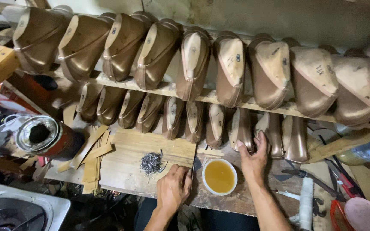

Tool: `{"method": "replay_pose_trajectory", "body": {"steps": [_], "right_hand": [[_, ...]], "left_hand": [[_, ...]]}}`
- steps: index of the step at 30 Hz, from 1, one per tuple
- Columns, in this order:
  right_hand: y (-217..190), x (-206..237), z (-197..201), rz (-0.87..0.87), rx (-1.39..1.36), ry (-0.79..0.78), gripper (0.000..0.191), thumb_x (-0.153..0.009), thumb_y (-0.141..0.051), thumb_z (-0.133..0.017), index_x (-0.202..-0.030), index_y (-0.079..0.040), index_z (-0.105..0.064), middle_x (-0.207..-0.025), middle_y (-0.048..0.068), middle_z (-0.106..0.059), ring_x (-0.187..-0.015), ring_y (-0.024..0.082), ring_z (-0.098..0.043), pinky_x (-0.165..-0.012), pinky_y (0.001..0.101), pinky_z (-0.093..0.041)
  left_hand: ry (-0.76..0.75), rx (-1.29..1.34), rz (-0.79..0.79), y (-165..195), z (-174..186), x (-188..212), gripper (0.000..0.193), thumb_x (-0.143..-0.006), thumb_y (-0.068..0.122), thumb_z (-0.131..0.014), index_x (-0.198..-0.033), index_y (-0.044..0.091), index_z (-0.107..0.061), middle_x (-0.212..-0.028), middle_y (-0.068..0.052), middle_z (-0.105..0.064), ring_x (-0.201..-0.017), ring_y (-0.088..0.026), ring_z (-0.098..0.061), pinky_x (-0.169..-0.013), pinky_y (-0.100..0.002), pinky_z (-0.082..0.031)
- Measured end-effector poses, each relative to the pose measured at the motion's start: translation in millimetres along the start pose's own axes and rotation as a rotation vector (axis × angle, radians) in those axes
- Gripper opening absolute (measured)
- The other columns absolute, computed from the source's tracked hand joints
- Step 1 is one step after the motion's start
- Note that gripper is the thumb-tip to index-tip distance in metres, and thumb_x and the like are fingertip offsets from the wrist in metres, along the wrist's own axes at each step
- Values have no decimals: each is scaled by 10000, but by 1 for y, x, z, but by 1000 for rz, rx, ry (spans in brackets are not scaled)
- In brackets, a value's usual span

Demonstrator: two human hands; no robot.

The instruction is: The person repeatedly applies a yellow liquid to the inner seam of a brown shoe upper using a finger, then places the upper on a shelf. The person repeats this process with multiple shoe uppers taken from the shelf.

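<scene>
My left hand [173, 188] rests curled on the near right corner of a wooden board [125, 160], its fingers closed near a thin dark tool at the board's edge; whether it grips the tool I cannot tell. A small pile of little nails [151, 162] lies on the board just left of that hand. My right hand [253, 156] reaches up to the lower row of bronze shoes on lasts [241, 128], fingers spread on one of them. A white bowl of amber glue [219, 176] sits between my hands.
An upper shelf [168, 90] carries a long row of bronze shoes on wooden lasts [232, 68]. An open tin can [39, 134] stands at left beside loose wooden strips [91, 156]. Pliers and tools [322, 179], a white roll [305, 201] and a pink lid [365, 214] lie at right.
</scene>
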State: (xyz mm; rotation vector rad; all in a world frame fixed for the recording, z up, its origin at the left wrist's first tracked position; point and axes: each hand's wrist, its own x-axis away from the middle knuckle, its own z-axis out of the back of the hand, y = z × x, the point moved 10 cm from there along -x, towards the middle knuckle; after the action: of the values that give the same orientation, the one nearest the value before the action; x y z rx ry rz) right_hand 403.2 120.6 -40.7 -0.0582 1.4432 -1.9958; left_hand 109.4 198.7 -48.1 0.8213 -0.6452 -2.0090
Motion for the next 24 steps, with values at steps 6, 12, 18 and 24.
{"method": "replay_pose_trajectory", "body": {"steps": [6,12,18,24], "right_hand": [[21,33,10,-126,-126,-36,798,-883,-137,-713,-1563,-17,-314,-1527,208,-427,-1336,296,-537,-1046,376,-509],[32,42,18,-137,-3,-24,713,-924,-111,-671,-1541,-4,-331,-1522,194,-481,-1345,279,-531,-1053,383,-496],[30,38,14,-106,-73,-9,688,-932,-125,-667,-1537,-15,-361,-1498,186,-522,-1325,267,-554,-1035,365,-508],[33,42,17,-145,-62,21,683,-922,-126,-675,-1533,-34,-385,-1459,178,-547,-1273,259,-584,-999,347,-517]], "left_hand": [[-19,-39,7,0,-1,-2,129,-844,202,-700,-923,100,-706,-931,-119,-682,-722,-385,-693,-620,-486,-559],[-62,-26,73,-1,0,-4,174,-882,249,-680,-945,91,-715,-948,-133,-688,-747,-386,-696,-654,-476,-566],[-189,452,328,-3,-9,-33,287,-938,291,-645,-1071,50,-726,-1001,-101,-731,-923,-256,-707,-832,-358,-551],[-21,343,90,36,-3,-79,357,-919,240,-675,-1199,19,-659,-1286,-200,-575,-1147,-307,-609,-991,-404,-496]]}}
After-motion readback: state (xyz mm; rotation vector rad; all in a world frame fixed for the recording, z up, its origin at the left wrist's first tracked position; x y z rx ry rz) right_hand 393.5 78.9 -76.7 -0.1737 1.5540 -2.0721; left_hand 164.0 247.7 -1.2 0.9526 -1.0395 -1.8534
